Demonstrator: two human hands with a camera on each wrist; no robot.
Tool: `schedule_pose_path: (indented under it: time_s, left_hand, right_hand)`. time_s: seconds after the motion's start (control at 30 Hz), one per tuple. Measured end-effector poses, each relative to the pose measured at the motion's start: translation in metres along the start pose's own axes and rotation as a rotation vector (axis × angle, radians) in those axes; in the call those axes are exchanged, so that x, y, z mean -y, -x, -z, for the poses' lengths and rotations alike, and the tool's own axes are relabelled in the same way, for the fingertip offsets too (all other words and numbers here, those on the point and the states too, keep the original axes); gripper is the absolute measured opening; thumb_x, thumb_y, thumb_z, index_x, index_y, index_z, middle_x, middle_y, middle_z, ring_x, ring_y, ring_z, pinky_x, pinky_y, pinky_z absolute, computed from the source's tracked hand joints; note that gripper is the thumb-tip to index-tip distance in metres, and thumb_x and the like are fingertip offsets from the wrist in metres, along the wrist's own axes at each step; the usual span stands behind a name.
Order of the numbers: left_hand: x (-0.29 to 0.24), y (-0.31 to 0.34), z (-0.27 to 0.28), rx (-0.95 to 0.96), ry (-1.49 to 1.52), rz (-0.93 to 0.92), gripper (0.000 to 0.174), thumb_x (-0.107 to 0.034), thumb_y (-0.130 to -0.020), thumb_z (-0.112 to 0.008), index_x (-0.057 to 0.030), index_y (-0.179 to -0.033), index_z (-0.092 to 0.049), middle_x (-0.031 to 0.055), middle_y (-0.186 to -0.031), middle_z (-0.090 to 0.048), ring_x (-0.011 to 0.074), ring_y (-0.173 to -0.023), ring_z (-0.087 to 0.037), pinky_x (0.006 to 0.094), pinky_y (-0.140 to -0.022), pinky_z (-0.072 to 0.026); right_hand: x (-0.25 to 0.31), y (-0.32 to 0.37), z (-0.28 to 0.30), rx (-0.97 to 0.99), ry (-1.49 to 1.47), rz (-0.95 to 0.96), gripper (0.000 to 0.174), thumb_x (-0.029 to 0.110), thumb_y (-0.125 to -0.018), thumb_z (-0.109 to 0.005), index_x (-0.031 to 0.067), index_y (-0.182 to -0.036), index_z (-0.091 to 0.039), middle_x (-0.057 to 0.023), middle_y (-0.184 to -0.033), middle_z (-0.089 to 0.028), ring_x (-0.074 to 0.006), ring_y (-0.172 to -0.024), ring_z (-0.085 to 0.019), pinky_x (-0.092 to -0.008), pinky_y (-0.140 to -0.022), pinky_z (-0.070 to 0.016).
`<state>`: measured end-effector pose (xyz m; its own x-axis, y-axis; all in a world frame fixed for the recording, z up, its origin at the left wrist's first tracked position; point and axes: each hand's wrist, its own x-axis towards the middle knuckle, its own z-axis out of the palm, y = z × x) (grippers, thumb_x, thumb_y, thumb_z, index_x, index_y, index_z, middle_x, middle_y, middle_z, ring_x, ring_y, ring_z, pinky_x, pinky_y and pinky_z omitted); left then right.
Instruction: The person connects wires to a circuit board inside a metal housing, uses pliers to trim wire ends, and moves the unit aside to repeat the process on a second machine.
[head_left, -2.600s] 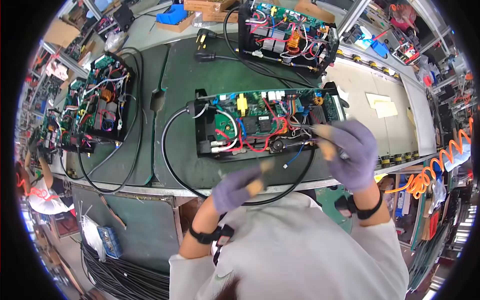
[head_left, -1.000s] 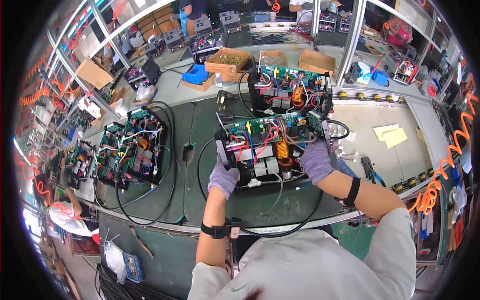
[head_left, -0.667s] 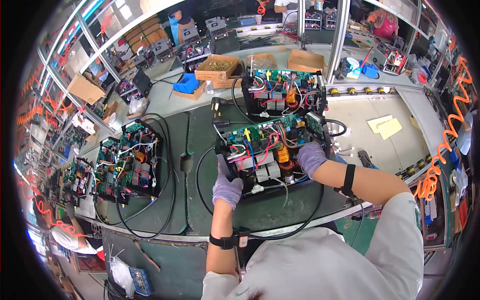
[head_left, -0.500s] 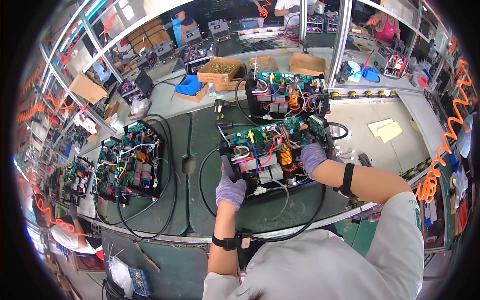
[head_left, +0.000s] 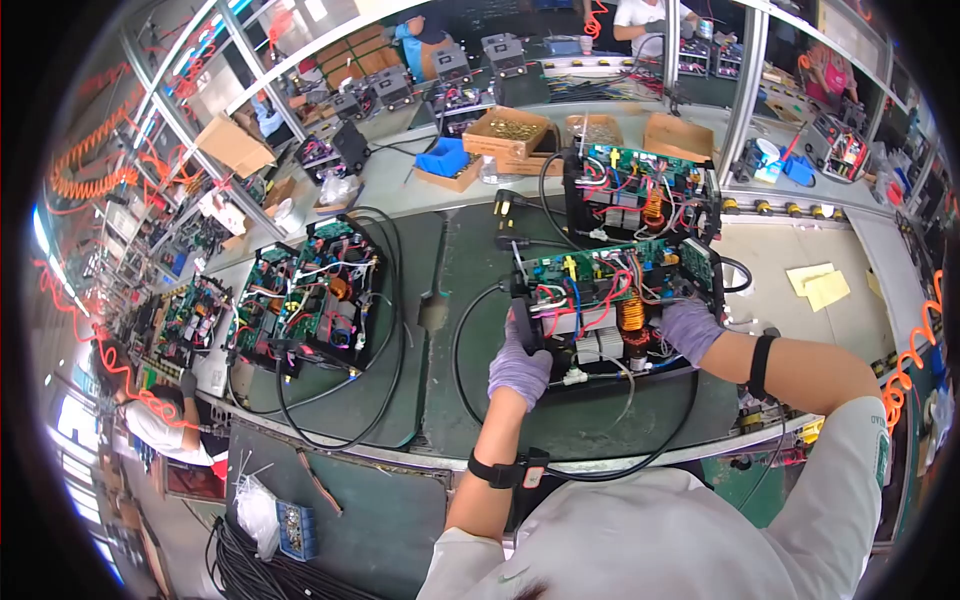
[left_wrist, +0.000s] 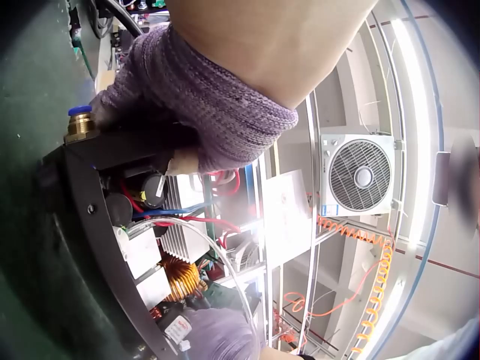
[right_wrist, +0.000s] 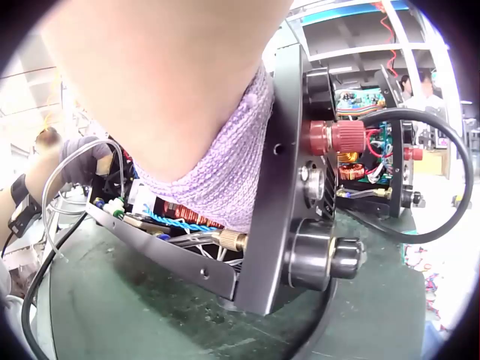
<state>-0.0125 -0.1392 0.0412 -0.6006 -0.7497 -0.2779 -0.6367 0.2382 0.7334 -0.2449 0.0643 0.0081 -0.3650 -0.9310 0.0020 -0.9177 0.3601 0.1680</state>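
An open black machine chassis [head_left: 597, 318], packed with circuit boards, coloured wires, heat sinks and a copper coil [head_left: 632, 314], sits on the green bench mat. My gloved left hand [head_left: 518, 372] grips its left end panel; the left wrist view shows the thumb inside the panel, beside a brass fitting with a blue collar [left_wrist: 80, 124]. My gloved right hand [head_left: 690, 332] reaches into the right end. In the right wrist view it lies behind the end panel [right_wrist: 279, 187], which carries a red terminal [right_wrist: 337, 137] and a black round connector [right_wrist: 311, 253]. Its fingers are hidden inside.
A similar chassis [head_left: 640, 195] stands just behind, and others [head_left: 315, 290] stand to the left with looped black cables. Farther back are a blue bin [head_left: 440, 157] and cardboard boxes [head_left: 510, 132]. Yellow papers [head_left: 825, 288] lie at right, near an orange coiled hose [head_left: 905, 385].
Earlier, both hands moved above the chassis. They have since gone to its two ends, and the chassis is turned so its coil and heat sinks show. Lately only the head view shifts.
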Motion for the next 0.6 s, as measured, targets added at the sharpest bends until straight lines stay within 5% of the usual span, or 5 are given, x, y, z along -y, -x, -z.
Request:
schedule_pose_path:
  time_s: [0.07,0.2,0.33,0.4,0.6]
  left_hand:
    - [-0.004,0.0,0.002,0.001,-0.01,0.006,0.09,-0.021,-0.073,-0.061,-0.0217,-0.153,-0.019,0.0233,-0.106,-0.068,0.038,-0.097,-0.066,0.0417,-0.088,-0.0512]
    - [-0.011,0.003,0.006,0.012,0.0,-0.005,0.091,-0.021,-0.073,-0.061,-0.0199,-0.153,-0.018,0.0231,-0.109,-0.067,0.0376,-0.099,-0.066,0.0411,-0.089,-0.0507]
    - [-0.009,-0.003,0.004,0.005,-0.018,-0.02,0.09,-0.021,-0.074,-0.06,-0.0199,-0.153,-0.018,0.0226,-0.111,-0.067,0.0372,-0.102,-0.065,0.0407,-0.09,-0.0505]
    - [-0.007,-0.006,0.001,-0.032,0.003,-0.033,0.091,-0.015,-0.07,-0.062,-0.0139,-0.152,-0.024,0.0174,-0.104,-0.068,0.0301,-0.092,-0.067,0.0363,-0.086,-0.0509]
    - [-0.013,-0.004,0.004,-0.041,-0.005,-0.007,0.092,-0.012,-0.067,-0.063,-0.0108,-0.152,-0.026,0.0157,-0.104,-0.068,0.0271,-0.093,-0.067,0.034,-0.087,-0.05]
  right_hand:
    - [-0.002,-0.001,0.009,0.03,-0.054,-0.035,0.027,0.028,-0.09,-0.056,0.0046,-0.083,-0.068,-0.0134,-0.076,-0.066,-0.0295,-0.071,-0.065,-0.0455,-0.063,-0.0492]
    - [0.003,-0.002,0.004,-0.235,-0.115,-0.159,0.026,0.022,-0.09,-0.055,0.0046,-0.076,-0.067,-0.0158,-0.073,-0.065,-0.0313,-0.069,-0.064,-0.0426,-0.059,-0.0492]
    - [-0.008,-0.004,-0.007,-0.064,-0.031,-0.063,0.018,0.018,-0.083,-0.06,0.0061,-0.074,-0.069,-0.0149,-0.073,-0.066,-0.0303,-0.067,-0.066,-0.0423,-0.057,-0.0495]
    - [-0.008,-0.002,0.0,-0.061,0.066,-0.051,0.016,0.019,-0.079,-0.062,0.0062,-0.075,-0.07,-0.0139,-0.075,-0.067,-0.0295,-0.068,-0.067,-0.0419,-0.057,-0.0504]
    - [0.015,0.006,0.089,0.213,0.156,-0.004,0.024,0.025,-0.069,-0.066,0.006,-0.082,-0.072,-0.0101,-0.075,-0.068,-0.0289,-0.072,-0.069,-0.0401,-0.06,-0.053]
